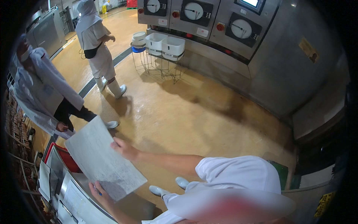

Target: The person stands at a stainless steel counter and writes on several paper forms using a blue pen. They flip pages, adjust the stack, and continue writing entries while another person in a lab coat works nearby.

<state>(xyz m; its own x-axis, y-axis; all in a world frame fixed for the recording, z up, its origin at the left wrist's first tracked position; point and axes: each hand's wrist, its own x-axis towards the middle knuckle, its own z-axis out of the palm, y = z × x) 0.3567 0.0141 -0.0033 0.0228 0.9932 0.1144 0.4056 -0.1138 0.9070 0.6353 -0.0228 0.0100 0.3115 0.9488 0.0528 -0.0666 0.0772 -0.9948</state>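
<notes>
1. I'm viewing the paper sheet [106,164] at near left, between both hands.
2. My right hand [126,150] is pinching its right edge, fingers closed.
3. My left hand [101,195], partly curled, is holding a blue pen [98,192] and supporting the near edge.
4. I'm worrying: split grip could drop the pen.

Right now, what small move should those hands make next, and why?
Perhaps lower the sheet toward the papers near the left hand. The right hand holds it up by one edge, while the left hand, at its lower edge, has a blue pen; any writing would likely want firm backing.
</notes>
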